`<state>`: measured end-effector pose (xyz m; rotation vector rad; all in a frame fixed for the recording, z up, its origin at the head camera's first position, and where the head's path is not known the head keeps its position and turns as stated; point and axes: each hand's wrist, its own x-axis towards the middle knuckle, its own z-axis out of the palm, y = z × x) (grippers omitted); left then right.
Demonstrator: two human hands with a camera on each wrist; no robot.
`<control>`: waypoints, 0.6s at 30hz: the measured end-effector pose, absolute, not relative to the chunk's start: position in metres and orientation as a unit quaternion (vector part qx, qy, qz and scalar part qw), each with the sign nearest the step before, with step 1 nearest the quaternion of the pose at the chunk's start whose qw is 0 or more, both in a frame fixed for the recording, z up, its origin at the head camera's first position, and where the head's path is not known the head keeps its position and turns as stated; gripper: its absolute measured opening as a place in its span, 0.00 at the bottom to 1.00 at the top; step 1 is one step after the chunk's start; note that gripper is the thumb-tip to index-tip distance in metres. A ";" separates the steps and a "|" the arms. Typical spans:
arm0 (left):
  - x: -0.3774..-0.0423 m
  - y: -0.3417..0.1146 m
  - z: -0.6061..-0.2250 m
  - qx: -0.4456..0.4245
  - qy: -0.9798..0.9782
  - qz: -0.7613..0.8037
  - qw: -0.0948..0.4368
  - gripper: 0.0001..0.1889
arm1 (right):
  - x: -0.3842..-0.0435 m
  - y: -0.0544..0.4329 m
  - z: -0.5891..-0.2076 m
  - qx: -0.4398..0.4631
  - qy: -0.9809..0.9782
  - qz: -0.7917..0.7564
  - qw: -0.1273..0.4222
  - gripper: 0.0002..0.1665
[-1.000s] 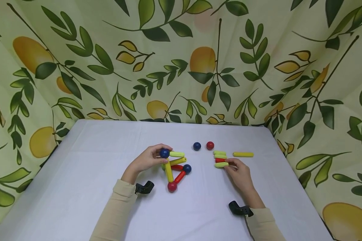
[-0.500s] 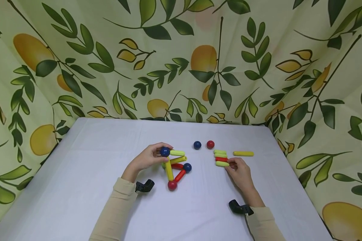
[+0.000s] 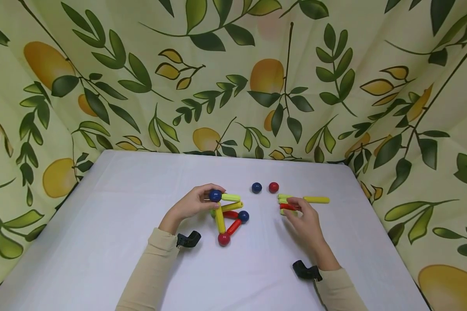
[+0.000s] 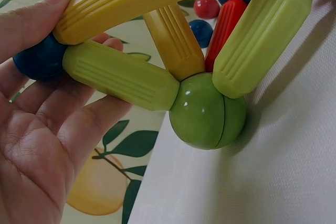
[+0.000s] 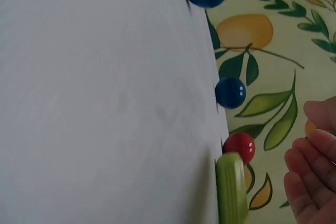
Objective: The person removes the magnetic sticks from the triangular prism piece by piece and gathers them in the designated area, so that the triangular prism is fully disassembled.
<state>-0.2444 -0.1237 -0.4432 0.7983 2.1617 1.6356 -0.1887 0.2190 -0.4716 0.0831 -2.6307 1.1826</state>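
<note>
- While the left hand (image 3: 196, 202) pinches the blue corner ball (image 3: 215, 195) of a ball-and-rod frame (image 3: 220, 220), the right hand (image 3: 306, 220) hangs, thumb and fingers parted, at a red rod (image 3: 287, 206); contact there is unclear
- Lime rods (image 3: 285, 196) lie beside that rod, a yellow rod (image 3: 317, 199) to their right
- Beyond, a loose blue ball (image 3: 256, 187) and red ball (image 3: 273, 187) sit near each other
- The frame rests left of these on the white surface (image 3: 140, 181)
</note>
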 end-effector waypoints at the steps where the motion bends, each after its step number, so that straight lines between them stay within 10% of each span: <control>1: -0.245 -0.124 -0.443 0.278 0.756 0.572 0.158 0.25 | -0.190 0.214 -0.469 0.037 -0.902 0.413 0.123 0.21; 18: -0.244 -0.123 -0.445 0.276 0.752 0.577 0.159 0.23 | -0.207 0.124 -0.454 0.169 -0.856 0.486 0.051 0.18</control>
